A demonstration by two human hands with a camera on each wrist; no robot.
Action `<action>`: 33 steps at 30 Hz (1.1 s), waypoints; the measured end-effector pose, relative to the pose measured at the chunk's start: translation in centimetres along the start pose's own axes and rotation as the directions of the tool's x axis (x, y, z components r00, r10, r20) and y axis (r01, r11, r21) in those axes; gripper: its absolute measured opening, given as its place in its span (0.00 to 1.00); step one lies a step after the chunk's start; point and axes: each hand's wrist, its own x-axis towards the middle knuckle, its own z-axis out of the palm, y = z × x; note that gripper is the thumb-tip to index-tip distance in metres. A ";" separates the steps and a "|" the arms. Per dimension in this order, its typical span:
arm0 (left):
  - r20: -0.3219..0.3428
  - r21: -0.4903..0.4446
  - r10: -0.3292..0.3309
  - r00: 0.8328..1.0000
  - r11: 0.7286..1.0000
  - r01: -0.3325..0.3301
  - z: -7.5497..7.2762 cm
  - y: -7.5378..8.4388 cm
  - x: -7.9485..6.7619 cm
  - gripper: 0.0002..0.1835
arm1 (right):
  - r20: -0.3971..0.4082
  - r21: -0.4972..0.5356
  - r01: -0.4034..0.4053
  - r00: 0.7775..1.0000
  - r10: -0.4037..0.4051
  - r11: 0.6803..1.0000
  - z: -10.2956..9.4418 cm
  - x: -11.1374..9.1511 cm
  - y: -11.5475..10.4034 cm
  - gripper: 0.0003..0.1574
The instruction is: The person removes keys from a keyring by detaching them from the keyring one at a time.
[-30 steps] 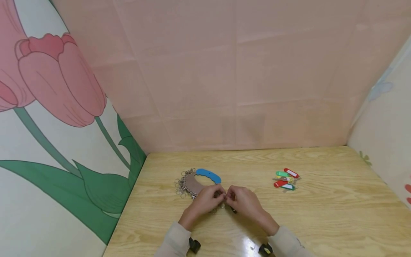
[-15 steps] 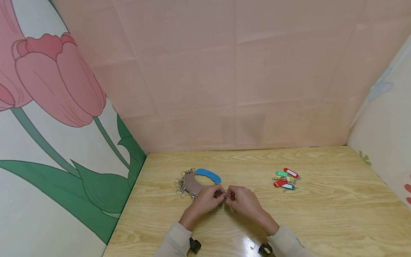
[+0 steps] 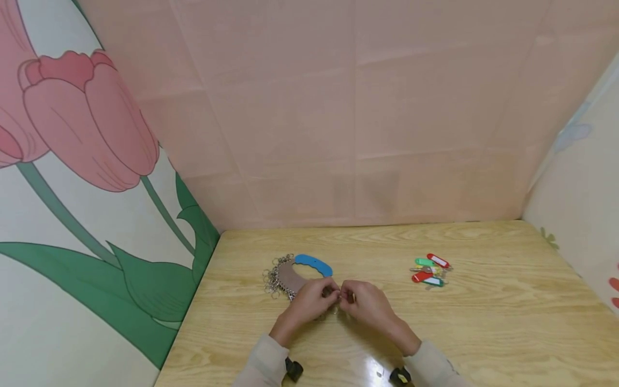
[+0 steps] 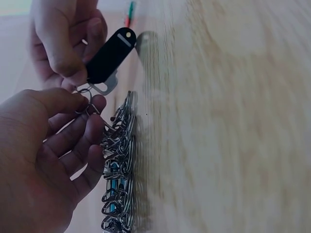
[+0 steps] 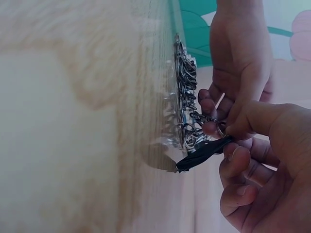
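Observation:
My left hand (image 3: 313, 300) pinches a small metal split ring (image 4: 91, 97) between thumb and fingers, at the near side of a crescent-shaped key holder. Against it, my right hand (image 3: 369, 303) pinches the end of a black key tag (image 4: 112, 56). A silver key (image 4: 109, 85) hangs beside the tag, partly hidden behind it. Whether the tag's link is threaded on the ring is too small to tell. The holder has a brown plate (image 3: 292, 277), a blue handle (image 3: 314, 262) and several metal rings (image 4: 119, 160) along its outer edge. My left hand hides its near end.
On the wooden table (image 3: 508, 301), to the right, lies a little pile of keys with red and green tags (image 3: 430, 270). A pink wall covering (image 3: 358, 134) stands behind the table. A tulip-printed panel (image 3: 92, 123) borders the left side.
The black tag showed below my right hand a second ago and is now out of sight in the head view. Both hands have stayed nearly in place, fingertips together.

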 end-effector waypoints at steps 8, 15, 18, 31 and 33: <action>-0.009 0.003 0.005 1.000 1.000 -0.005 0.1 -0.1 0.1 0.05 | 0.019 -0.002 -0.030 0.999 0.030 1.000 -0.1 0.0 -0.1 0.15; -0.001 -0.027 -0.009 1.000 1.000 0.009 0.1 -0.3 0.1 0.05 | 0.036 0.011 -0.092 0.995 0.092 0.996 -0.1 -0.1 0.0 0.10; -0.003 -0.031 -0.010 1.000 0.999 0.010 0.1 -0.2 0.1 0.05 | 0.029 0.006 -0.106 0.994 0.106 0.994 0.0 -0.1 -0.1 0.10; -0.009 -0.034 0.007 1.000 0.999 -0.007 -0.1 0.0 -0.2 0.07 | 0.006 -0.008 -0.107 0.994 0.107 0.994 0.0 0.0 -0.4 0.10; -0.009 -0.034 0.013 1.000 0.999 -0.013 -0.1 -0.1 -0.2 0.06 | 0.001 -0.007 -0.106 0.994 0.106 0.994 -0.1 0.0 -0.4 0.10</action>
